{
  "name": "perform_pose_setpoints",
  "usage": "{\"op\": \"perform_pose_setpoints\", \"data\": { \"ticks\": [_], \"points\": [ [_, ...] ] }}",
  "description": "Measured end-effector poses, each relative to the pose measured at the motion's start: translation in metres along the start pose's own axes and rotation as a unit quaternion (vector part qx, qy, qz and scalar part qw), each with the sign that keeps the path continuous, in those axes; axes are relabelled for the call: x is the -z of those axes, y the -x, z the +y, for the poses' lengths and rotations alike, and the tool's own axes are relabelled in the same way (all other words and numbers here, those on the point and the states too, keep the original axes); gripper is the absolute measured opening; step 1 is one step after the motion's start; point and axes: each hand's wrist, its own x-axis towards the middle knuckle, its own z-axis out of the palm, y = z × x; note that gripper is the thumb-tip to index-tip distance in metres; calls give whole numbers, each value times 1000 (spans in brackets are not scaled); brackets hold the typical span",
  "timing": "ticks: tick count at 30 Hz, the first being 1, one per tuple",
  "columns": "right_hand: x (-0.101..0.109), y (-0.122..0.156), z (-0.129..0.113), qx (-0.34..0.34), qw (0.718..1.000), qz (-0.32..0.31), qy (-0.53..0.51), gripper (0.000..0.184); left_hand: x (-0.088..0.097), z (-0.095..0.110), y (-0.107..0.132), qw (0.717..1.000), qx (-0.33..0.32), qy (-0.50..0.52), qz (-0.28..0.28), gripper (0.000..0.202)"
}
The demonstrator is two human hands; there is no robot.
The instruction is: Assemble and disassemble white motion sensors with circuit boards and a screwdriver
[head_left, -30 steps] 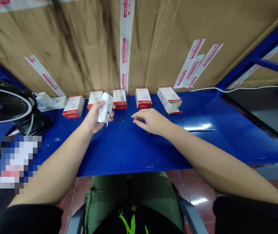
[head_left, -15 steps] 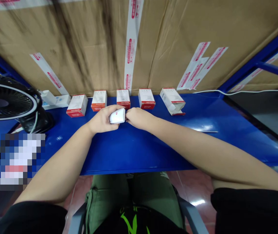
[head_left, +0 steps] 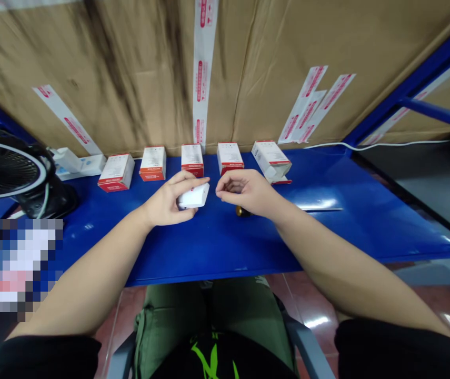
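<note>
My left hand (head_left: 165, 202) is shut on a white plastic plug-like device (head_left: 193, 196), which lies on its side across the fingers just above the blue metal table (head_left: 209, 247). My right hand (head_left: 246, 191) hovers a short way to the right, fingers curled and holding nothing. Just under it lies a small round brownish-gold part (head_left: 242, 211). Beyond my hands stands a row of several white-and-red small cartons, the nearest being one (head_left: 192, 160) directly behind the device. An open one (head_left: 270, 161) lies tilted at the right end.
A black desk fan (head_left: 1, 171) stands at the table's left end, beside white packaging (head_left: 77, 164). Large taped cardboard cartons (head_left: 130, 68) fill the back. A white cable (head_left: 378, 146) runs along the far right edge. A thin metal strip (head_left: 321, 209) lies on the table.
My hands have parted after meeting around the device. The device has turned from upright to lying on its side in my left hand. The brownish-gold part now shows beside my right hand.
</note>
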Motion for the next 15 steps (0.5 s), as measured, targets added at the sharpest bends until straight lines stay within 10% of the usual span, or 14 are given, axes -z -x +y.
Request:
{"op": "perform_pose_setpoints", "data": {
  "ticks": [15],
  "points": [
    [-4,10,8,83,997,-6,-8,7,-9,12,-7,998,0,69,1,41]
  ]
}}
